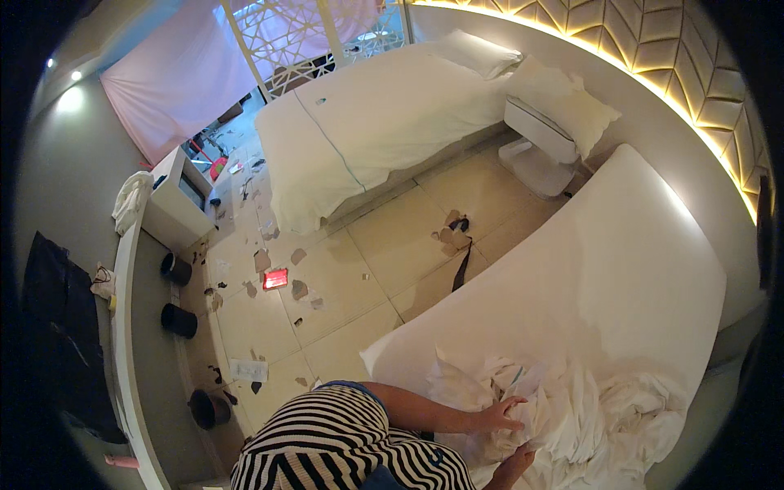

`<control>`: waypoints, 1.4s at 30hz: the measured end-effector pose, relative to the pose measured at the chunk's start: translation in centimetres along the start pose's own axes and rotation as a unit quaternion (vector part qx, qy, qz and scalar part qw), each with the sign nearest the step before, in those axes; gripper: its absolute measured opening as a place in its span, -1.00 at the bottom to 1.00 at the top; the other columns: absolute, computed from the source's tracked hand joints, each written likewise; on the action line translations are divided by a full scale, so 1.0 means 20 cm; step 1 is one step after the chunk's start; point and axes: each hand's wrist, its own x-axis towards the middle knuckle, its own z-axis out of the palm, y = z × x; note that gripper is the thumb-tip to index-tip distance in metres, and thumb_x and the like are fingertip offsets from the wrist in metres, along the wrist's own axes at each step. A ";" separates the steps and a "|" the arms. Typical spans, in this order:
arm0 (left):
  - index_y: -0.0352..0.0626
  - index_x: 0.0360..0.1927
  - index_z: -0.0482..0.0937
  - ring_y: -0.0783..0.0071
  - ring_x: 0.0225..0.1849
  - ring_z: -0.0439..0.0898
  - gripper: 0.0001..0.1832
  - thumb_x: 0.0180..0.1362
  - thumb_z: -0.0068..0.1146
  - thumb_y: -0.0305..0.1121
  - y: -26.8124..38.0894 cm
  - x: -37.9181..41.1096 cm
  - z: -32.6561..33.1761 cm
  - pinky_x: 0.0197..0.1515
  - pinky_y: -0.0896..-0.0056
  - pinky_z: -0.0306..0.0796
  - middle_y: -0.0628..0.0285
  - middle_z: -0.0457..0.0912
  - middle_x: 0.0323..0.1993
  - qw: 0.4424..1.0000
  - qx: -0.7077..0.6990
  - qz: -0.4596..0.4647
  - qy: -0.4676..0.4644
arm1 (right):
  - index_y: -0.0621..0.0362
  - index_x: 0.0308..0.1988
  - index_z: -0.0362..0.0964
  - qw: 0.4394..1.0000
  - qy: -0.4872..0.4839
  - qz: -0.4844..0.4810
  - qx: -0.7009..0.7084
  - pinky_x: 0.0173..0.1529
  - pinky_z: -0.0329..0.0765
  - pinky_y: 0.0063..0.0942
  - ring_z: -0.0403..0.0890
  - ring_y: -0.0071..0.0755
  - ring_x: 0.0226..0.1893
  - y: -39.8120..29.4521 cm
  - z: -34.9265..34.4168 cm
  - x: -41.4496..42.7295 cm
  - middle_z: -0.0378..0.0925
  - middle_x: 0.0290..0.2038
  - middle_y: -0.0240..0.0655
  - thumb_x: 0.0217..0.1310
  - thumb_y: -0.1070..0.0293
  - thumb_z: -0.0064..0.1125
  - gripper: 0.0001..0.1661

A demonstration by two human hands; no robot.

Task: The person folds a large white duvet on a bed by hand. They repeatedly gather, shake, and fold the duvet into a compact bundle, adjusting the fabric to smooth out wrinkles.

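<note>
My left hand [502, 418] reaches over bunched white bed linen [569, 422], thumb and fingers apart. Just below it, my right hand [514, 464] has its fingertips closed on a fold of the same linen; part of this hand is cut off by the frame's bottom edge. The linen lies crumpled at the near end of a bed [569, 294], whose white covering is smooth farther up. One more heap of creased white cloth [643, 404] rests to the right of my hands.
A second bed [380, 116] carries white pillows [478, 54]. Between the beds stands a white nightstand [539, 119], a pillow [560, 101] on it. Torn cardboard [453, 236] and a red packet [275, 279] litter the tiled floor [331, 300]. Black bins [179, 320] line the left wall.
</note>
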 end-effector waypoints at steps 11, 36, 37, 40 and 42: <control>-0.09 0.27 -0.16 0.27 0.19 0.12 0.01 -0.16 0.31 -0.24 0.09 -0.03 0.01 0.19 0.33 0.05 0.03 0.10 0.18 0.997 -0.055 -0.038 0.028 | 0.30 0.05 0.13 1.000 0.000 0.020 0.010 -0.04 0.41 -0.37 0.42 -0.25 -0.08 -0.09 0.07 -0.03 0.34 -0.03 -0.15 0.24 0.24 -0.16 -0.53; -0.14 0.26 -0.11 0.26 0.22 0.09 -0.01 -0.18 0.32 -0.23 0.13 -0.09 -0.01 0.17 0.33 0.08 0.07 0.05 0.22 0.998 -0.044 -0.050 0.008 | 0.33 0.03 0.14 0.999 0.014 0.044 -0.029 -0.08 0.42 -0.35 0.43 -0.27 -0.12 -0.04 0.05 -0.05 0.35 -0.05 -0.13 0.26 0.23 -0.19 -0.54; -0.17 0.25 -0.11 0.26 0.23 0.08 -0.01 -0.17 0.31 -0.25 0.05 -0.08 -0.01 0.18 0.34 0.06 0.06 0.05 0.22 0.998 -0.055 -0.028 0.014 | 0.33 0.04 0.13 0.996 0.035 0.062 -0.051 -0.08 0.43 -0.34 0.43 -0.26 -0.12 -0.05 0.07 -0.06 0.34 -0.04 -0.12 0.26 0.22 -0.20 -0.54; -0.20 0.25 -0.12 0.27 0.24 0.06 -0.02 -0.17 0.31 -0.28 -0.11 0.01 -0.04 0.21 0.35 0.02 0.05 0.05 0.22 0.998 -0.048 0.020 0.030 | 0.33 0.06 0.12 0.991 0.059 0.097 -0.065 -0.08 0.43 -0.31 0.44 -0.24 -0.12 -0.06 0.07 -0.05 0.33 -0.03 -0.10 0.26 0.19 -0.21 -0.51; -0.17 0.25 -0.12 0.26 0.22 0.09 -0.02 -0.17 0.31 -0.29 -0.09 0.01 0.00 0.20 0.35 0.04 0.05 0.05 0.22 0.999 -0.012 0.026 0.035 | 0.32 0.09 0.09 0.997 0.005 0.072 -0.012 -0.04 0.40 -0.31 0.41 -0.21 -0.09 -0.06 0.05 -0.03 0.30 0.00 -0.08 0.27 0.18 -0.23 -0.48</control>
